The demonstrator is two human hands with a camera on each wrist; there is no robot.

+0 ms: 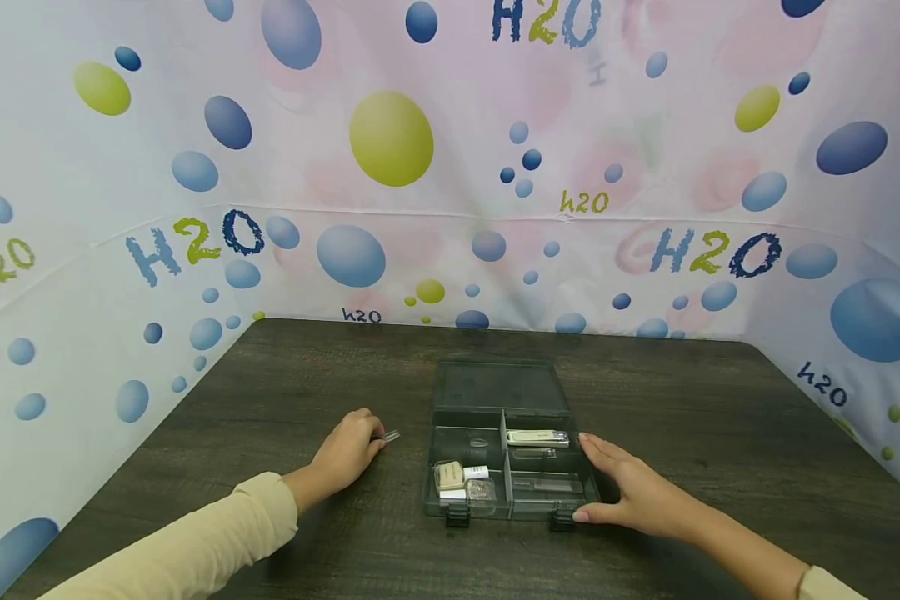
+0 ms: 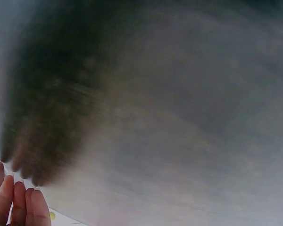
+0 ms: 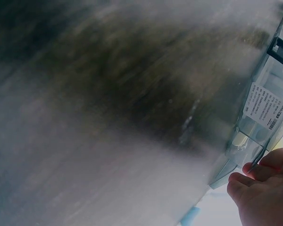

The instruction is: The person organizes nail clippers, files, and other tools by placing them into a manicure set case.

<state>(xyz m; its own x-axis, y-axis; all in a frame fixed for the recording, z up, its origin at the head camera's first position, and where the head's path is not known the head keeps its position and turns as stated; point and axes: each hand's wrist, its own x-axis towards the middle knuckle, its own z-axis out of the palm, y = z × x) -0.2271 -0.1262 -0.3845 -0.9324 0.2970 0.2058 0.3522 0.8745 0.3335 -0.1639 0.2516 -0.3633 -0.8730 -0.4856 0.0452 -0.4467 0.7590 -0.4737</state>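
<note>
A smoky see-through plastic organizer box (image 1: 507, 505) stands on the table with its lid (image 1: 498, 385) folded back. My left hand (image 1: 347, 448) is low over the table left of the box, its thumb and fingertips pinching a small clear plastic piece (image 1: 392, 436); the fingers hide most of it. On the other side, my right hand (image 1: 637, 492) rests against the box's right end, fingers extended along the side and thumb at the front corner by a latch (image 1: 562, 517). A nail clipper (image 1: 537, 437) lies in the back right compartment.
The front left compartment holds a beige square item (image 1: 448, 475), a white piece (image 1: 476, 472) and a small clear case (image 1: 482, 493). A second latch (image 1: 457, 517) hangs at the front left. Behind the dark wooden table (image 1: 330, 358) hangs a dotted curtain (image 1: 450, 167).
</note>
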